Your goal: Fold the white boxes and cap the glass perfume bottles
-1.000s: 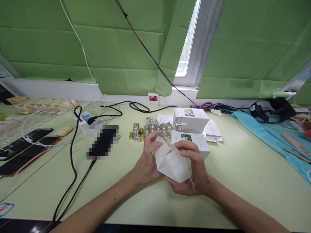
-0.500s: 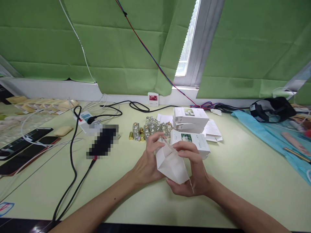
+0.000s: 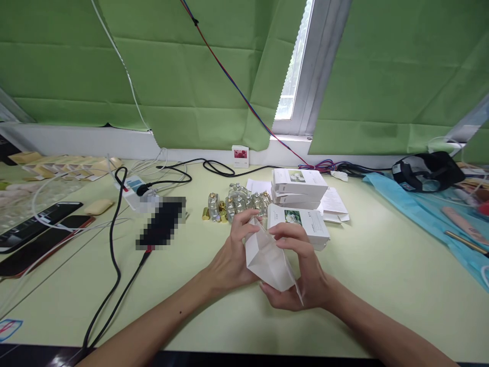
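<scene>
Between my hands is a white cardboard box (image 3: pixel 270 261), tilted, its open end and pale inside facing me. My left hand (image 3: pixel 234 250) grips its left side, fingers over the top edge. On the other side my right hand (image 3: pixel 305 270) holds it with fingers at the upper edge and the thumb underneath; a flap sticks out by the palm. Just beyond lie white printed boxes (image 3: pixel 315 224) with a flower picture, and a stack of similar boxes (image 3: pixel 301 186) behind them. Several clear glass bottles (image 3: pixel 240 203) with gold-coloured necks stand left of the boxes.
Black cables (image 3: pixel 112 244) and a pixelated dark device (image 3: pixel 162 224) lie on the left, with phones (image 3: pixel 46 244) further out. A blue sheet (image 3: pixel 416 204) and a black headset (image 3: pixel 428 172) are at the right. A small white box (image 3: pixel 240 156) stands by the wall.
The fingers of my right hand have shifted slightly left along the box's upper edge. The flap by my right palm has turned a little and shows more of its face.
</scene>
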The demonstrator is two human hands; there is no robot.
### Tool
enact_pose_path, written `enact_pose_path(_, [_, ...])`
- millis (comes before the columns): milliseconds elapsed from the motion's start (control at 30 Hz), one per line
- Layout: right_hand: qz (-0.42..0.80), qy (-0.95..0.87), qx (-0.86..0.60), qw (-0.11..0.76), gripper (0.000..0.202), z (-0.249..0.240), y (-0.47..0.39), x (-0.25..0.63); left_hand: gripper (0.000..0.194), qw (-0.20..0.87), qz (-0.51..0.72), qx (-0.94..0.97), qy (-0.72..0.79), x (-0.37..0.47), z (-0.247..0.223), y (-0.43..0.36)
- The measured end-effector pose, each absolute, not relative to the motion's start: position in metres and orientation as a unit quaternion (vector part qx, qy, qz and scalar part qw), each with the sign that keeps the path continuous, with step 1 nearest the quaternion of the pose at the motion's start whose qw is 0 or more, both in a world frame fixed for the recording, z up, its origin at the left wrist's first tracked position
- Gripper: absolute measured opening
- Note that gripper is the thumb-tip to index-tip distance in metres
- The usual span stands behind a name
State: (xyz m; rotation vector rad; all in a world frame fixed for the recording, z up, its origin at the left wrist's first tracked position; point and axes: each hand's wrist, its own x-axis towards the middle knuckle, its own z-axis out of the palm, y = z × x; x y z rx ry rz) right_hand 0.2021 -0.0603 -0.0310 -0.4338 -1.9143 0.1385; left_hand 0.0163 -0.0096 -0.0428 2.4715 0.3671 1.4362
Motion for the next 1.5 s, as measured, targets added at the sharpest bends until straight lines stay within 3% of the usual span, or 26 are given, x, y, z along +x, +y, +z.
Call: enact_pose_path(1500, [0.078, -0.811, -0.201, 0.544, 0.08, -0.0333, -0.0594, 0.203, 0.081, 0.134, 0.462, 0.864, 0.147, 0.0148, -0.0432, -0.0108])
